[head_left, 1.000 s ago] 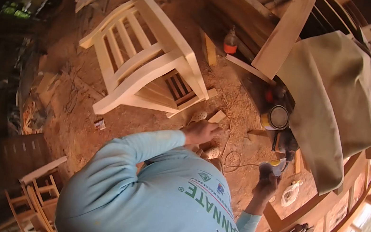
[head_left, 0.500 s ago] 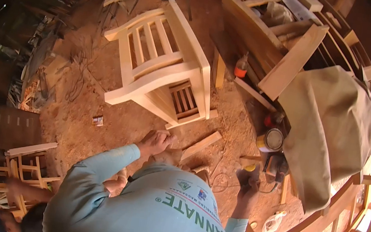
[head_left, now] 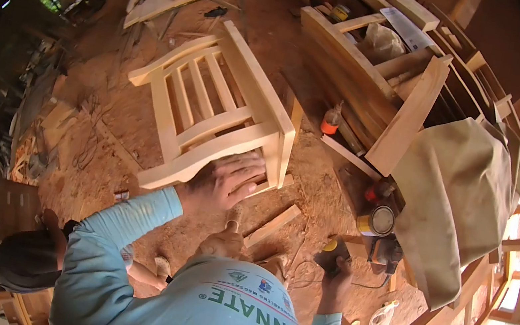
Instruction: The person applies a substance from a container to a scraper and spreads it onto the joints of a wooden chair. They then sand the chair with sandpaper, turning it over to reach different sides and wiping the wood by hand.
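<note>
The left hand (head_left: 227, 179), fingers spread by the pale chair (head_left: 253, 79) on the dirt floor (head_left: 94, 168), could tip it by pushing too hard, while the right hand (head_left: 337, 282), well apart, grips a dark pad (head_left: 328, 260).

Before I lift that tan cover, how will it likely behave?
Likely floppy: the tan cover hangs in loose folds. Being so broad, it may sag and trail rather than lift in one piece. Its edge might brush the can close beside it.
</note>
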`<control>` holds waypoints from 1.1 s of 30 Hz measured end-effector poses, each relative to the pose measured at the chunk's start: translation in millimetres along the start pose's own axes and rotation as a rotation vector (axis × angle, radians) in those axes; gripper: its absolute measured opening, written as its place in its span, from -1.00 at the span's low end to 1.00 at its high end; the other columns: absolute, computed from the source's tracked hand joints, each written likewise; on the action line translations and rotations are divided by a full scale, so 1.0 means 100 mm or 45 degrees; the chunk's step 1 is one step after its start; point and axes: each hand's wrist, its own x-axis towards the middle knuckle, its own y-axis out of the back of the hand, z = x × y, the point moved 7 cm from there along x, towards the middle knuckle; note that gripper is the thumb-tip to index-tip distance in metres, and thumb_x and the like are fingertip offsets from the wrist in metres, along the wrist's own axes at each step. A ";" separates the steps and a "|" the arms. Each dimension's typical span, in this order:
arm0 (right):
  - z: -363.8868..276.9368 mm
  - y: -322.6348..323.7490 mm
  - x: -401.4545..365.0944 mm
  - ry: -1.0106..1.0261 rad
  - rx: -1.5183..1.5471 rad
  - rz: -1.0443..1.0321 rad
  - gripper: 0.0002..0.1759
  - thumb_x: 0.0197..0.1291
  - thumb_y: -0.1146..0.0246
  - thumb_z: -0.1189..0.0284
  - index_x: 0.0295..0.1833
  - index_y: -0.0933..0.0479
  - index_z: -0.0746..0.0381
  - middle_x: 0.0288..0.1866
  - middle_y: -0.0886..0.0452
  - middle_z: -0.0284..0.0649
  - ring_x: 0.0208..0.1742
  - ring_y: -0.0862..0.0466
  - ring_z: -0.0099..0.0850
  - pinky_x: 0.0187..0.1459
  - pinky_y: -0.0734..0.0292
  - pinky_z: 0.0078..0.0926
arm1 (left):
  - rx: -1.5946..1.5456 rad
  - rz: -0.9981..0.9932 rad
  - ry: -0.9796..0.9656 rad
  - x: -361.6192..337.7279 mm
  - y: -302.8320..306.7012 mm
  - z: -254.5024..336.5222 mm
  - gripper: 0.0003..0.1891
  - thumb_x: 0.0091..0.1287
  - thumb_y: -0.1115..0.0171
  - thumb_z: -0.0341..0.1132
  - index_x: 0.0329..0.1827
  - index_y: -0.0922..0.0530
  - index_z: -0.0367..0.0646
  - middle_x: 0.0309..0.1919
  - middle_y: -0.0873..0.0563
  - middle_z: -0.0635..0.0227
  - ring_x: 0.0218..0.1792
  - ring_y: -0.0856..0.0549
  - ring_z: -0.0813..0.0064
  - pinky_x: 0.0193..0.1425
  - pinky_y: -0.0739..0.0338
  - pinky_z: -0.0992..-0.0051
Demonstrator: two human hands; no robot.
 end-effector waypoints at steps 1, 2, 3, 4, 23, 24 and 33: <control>0.02 -0.09 -0.01 -0.003 0.007 0.029 -0.45 0.20 -0.20 0.54 0.35 -0.51 0.33 0.18 -0.71 -0.12 0.16 -0.75 -0.13 0.24 -0.71 -0.07 | -0.006 0.000 -0.037 0.10 0.03 -0.13 -0.64 0.49 -0.19 -0.35 0.27 -0.61 -0.35 0.36 -0.62 -0.02 0.46 -0.55 0.03 0.57 -0.43 0.11; 0.05 -0.18 -0.02 -0.005 0.015 0.063 -0.46 0.20 -0.20 0.54 0.34 -0.51 0.34 0.17 -0.71 -0.13 0.16 -0.75 -0.13 0.25 -0.70 -0.08 | 0.010 -0.035 -0.090 0.18 0.05 -0.29 -0.61 0.47 -0.21 -0.36 0.30 -0.60 -0.34 0.39 -0.60 -0.02 0.49 -0.51 0.01 0.59 -0.41 0.10; 0.09 -0.20 -0.01 0.053 0.024 0.104 -0.46 0.21 -0.20 0.51 0.34 -0.51 0.34 0.14 -0.72 -0.10 0.13 -0.76 -0.11 0.22 -0.71 -0.02 | 0.016 -0.025 -0.142 0.26 0.07 -0.41 -0.60 0.46 -0.22 -0.36 0.31 -0.60 -0.34 0.39 -0.60 -0.03 0.49 -0.51 0.00 0.59 -0.41 0.10; 0.13 -0.21 0.01 0.109 0.027 0.148 -0.46 0.22 -0.20 0.49 0.34 -0.52 0.34 0.12 -0.74 -0.08 0.10 -0.77 -0.09 0.20 -0.72 0.05 | 0.016 -0.015 -0.191 0.35 0.08 -0.53 -0.58 0.45 -0.23 -0.36 0.32 -0.60 -0.34 0.39 -0.60 -0.03 0.49 -0.51 -0.01 0.59 -0.40 0.09; 0.31 -1.10 -0.36 0.309 0.024 0.502 -0.56 0.18 -0.28 0.44 0.20 -0.60 0.30 0.07 -0.76 -0.15 0.08 -0.77 -0.13 0.18 -0.71 -0.04 | 0.486 -0.246 -0.363 1.23 -0.02 -2.25 -0.12 0.61 0.23 0.30 0.66 -0.18 -0.35 0.68 -0.16 -0.04 0.71 -0.09 0.01 0.77 0.09 0.00; 0.31 -1.13 -0.35 0.307 0.024 0.506 -0.56 0.18 -0.28 0.44 0.20 -0.61 0.30 0.07 -0.76 -0.15 0.08 -0.77 -0.13 0.17 -0.72 -0.04 | 0.603 -0.204 -0.345 1.31 0.06 -2.58 -0.14 0.61 0.22 0.29 0.65 -0.20 -0.34 0.68 -0.18 -0.04 0.70 -0.12 0.01 0.76 0.08 -0.03; 0.10 -1.61 -0.14 0.254 -0.060 0.341 -0.48 0.18 -0.31 0.44 0.28 -0.57 0.32 0.16 -0.72 -0.13 0.18 -0.73 -0.11 0.24 -0.69 0.02 | 0.918 0.431 0.554 1.66 1.50 -4.70 -0.14 0.50 -0.05 0.26 0.63 -0.29 -0.25 0.66 -0.18 -0.08 0.64 -0.20 -0.12 0.69 -0.04 -0.10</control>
